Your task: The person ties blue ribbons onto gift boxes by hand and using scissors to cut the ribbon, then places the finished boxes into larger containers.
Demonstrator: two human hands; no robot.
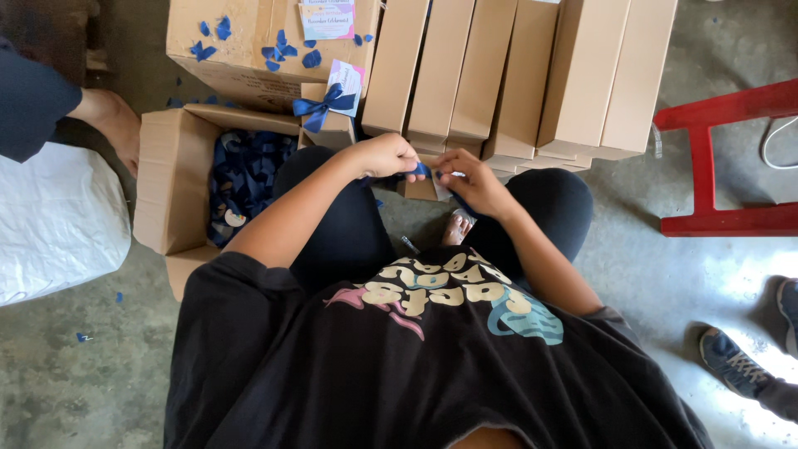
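My left hand (388, 155) and my right hand (472, 183) meet above my knees, both pinching a blue ribbon (422, 170) over a small brown cardboard box (421, 190) that sits on the floor between my legs. A white card shows at the box next to my right fingers. A finished small box with a blue bow and a card (331, 106) stands just beyond my left hand. Most of the small box is hidden by my hands.
An open carton (170, 179) of blue ribbon pieces sits at the left. Tall brown boxes (532, 71) stand in a row ahead, behind a carton (241, 41) strewn with blue scraps. A red stool (715, 166), another person's shoes (731, 359), someone's foot (112, 120) and a white sack (54, 220) surround me.
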